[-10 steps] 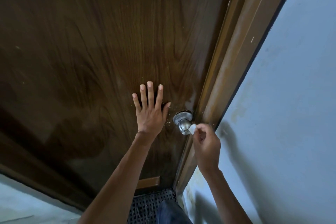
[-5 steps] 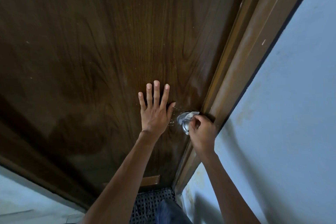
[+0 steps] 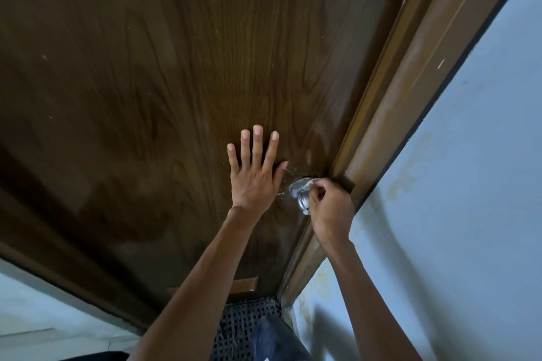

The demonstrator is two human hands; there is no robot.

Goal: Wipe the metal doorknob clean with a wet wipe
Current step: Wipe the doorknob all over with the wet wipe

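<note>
The doorknob [image 3: 303, 201] sits at the right edge of the door [image 3: 146, 73], just beside the door frame [image 3: 410, 102], on a round metal plate [image 3: 296, 186]. It is hard, smooth metal fixed in place, so it needs no lifting. It will likely be slick once damp and may turn under a firm rub. The wet wipe [image 3: 310, 183] looks thin, soft and light. Only a small pale scrap shows, so how it is folded cannot be told. The right hand [image 3: 331, 209] has its fingers curled, pinching the wipe against the neck between knob and plate. Wrapping the wipe round the ball and twisting would probably reach the groove best. The left hand [image 3: 255, 179] lies flat on the door with fingers straight and spread, just left of the knob, apparently steadying the door. The two hands are near each other but not touching. The door is dark wood grain, with pale specks around the plate. The frame is a lighter brown, and beyond it a pale blue wall [image 3: 484, 184] carries yellowish stains. Low down are a dark lattice mat [image 3: 240, 328] and a leg in blue jeans [image 3: 274, 341].
</note>
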